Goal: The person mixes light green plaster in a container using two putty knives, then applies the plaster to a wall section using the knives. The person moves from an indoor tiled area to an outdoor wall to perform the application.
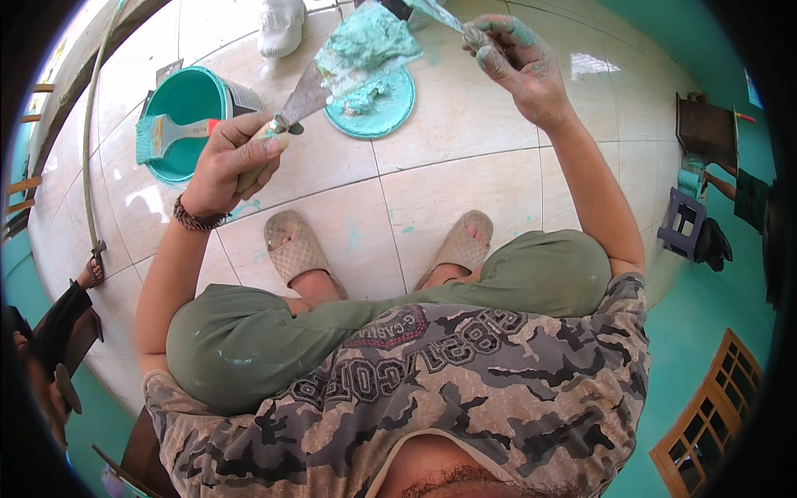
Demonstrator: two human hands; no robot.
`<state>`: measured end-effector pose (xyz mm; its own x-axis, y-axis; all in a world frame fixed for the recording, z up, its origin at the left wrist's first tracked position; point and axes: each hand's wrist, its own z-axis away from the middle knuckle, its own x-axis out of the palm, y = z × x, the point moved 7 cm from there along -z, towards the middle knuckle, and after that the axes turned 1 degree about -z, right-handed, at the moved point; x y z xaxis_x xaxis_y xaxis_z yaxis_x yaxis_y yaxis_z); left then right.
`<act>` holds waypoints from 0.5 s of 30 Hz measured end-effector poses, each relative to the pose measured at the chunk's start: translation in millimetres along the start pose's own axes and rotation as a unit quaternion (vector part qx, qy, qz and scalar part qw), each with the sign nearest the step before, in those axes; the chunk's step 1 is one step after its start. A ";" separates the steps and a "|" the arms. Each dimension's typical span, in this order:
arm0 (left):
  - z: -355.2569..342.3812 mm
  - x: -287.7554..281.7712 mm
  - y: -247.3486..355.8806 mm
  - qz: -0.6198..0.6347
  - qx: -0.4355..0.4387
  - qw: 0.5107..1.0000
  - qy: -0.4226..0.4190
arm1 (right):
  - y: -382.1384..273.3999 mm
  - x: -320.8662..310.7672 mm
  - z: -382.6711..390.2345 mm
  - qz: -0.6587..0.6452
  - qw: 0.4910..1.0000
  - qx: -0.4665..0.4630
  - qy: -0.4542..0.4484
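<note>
My left hand (pixel 232 162) is closed round the handle of a wide putty knife (pixel 305 98), its blade heaped with turquoise putty (pixel 365 48). In my right hand (pixel 525 70), smeared with putty, is a second putty knife (pixel 435 12) with a turquoise-coated blade, partly cut off by the top edge. Below the heap, a round turquoise lid (pixel 400 112) lies on the floor with more putty on it. Beside my left hand stands a paint bucket (pixel 226 93), turquoise inside. A wide paintbrush (pixel 173 138) with turquoise bristles rests across its rim.
Tiles (pixel 465 183) with turquoise spatters lie round my sandalled feet. A white bag-like bundle (pixel 281 29) stands beyond the bucket. At far right, another person's arm (pixel 721 184) reaches near a grey plastic stool (pixel 682 222). Another person (pixel 62 319) is at far left, by a hose (pixel 87 149).
</note>
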<state>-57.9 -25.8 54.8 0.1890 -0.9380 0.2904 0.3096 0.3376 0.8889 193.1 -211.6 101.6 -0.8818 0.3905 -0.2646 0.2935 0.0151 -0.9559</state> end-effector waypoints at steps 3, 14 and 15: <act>1.0 -2.0 -3.3 0.012 0.001 1.000 0.021 | 12.4 -3.7 2.5 -0.013 0.999 0.040 0.024; 26.2 -33.4 -7.8 -0.068 -0.004 0.990 0.123 | 128.1 60.9 212.4 0.332 0.912 0.239 0.013; 27.5 -36.6 -10.8 -0.055 0.004 0.990 0.129 | 129.0 67.9 217.8 0.331 0.909 0.253 0.031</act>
<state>-93.8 2.7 44.4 0.3861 -0.9178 0.0921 0.3337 0.2321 0.9137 90.7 -383.7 -67.6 -0.5469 0.2113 -0.8101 0.5306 -0.6610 -0.5306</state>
